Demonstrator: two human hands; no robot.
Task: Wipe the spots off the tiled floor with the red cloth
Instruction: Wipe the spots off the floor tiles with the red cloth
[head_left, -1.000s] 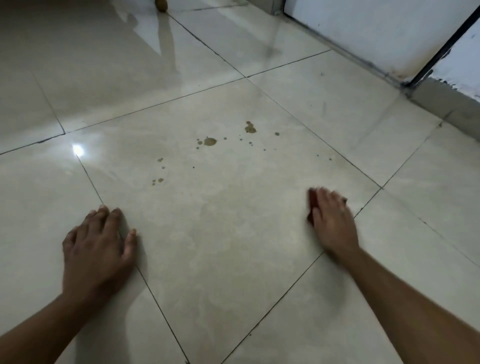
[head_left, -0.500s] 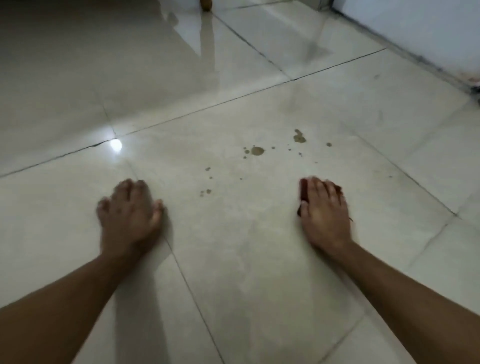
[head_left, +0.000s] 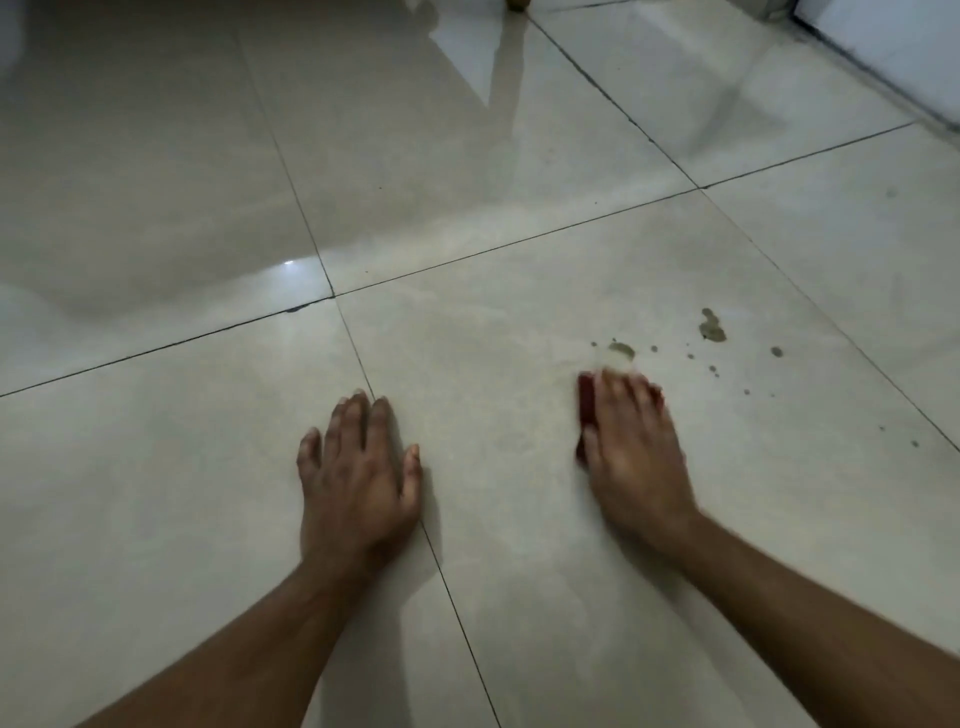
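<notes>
My right hand lies flat on the beige tiled floor, pressing down a red cloth whose edge shows at the hand's left side and at the fingertips. Just beyond the fingertips sits a brownish spot, half smeared. A larger spot and several small specks lie further right. My left hand rests palm down on the floor over a grout line, fingers slightly apart, holding nothing.
A white wall with a dark skirting line runs along the top right corner. A small brown object sits on the floor at the top edge. A light reflection glints on the tiles at the left.
My right hand has slid the red cloth forward and to the left, up to the spots; the small specks nearest me are gone. My left hand has shifted forward on the floor.
</notes>
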